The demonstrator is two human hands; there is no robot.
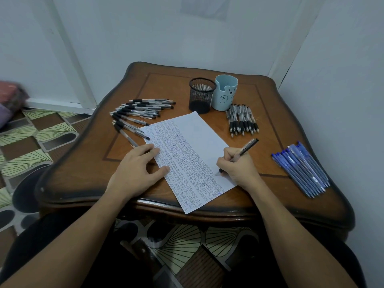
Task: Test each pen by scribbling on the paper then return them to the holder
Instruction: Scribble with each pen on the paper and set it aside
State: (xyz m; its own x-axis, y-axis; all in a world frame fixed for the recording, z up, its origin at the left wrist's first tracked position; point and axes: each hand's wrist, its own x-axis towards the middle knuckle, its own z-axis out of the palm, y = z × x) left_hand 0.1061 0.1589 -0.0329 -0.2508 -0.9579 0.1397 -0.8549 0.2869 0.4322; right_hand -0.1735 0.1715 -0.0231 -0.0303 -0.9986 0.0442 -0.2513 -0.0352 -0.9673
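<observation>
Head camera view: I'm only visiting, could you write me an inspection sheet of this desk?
Surface: wooden table.
Job's things: paper mostly scribbled over; pen; mesh holder and bear cup, no pens showing; fanned pens left, bundled pens by the cup, blue pens right.
Clutter: nothing seen.
Hands: left hand presses the paper; right hand grips the pen, tip on paper.
Cables: nothing seen.
Surroundings: pale walls, patterned floor.

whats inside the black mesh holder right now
No pens stick up above the rim of the black mesh holder, and the far wall shows through its upper mesh. Its base is dark, so whether anything small lies at the bottom cannot be seen.
</observation>
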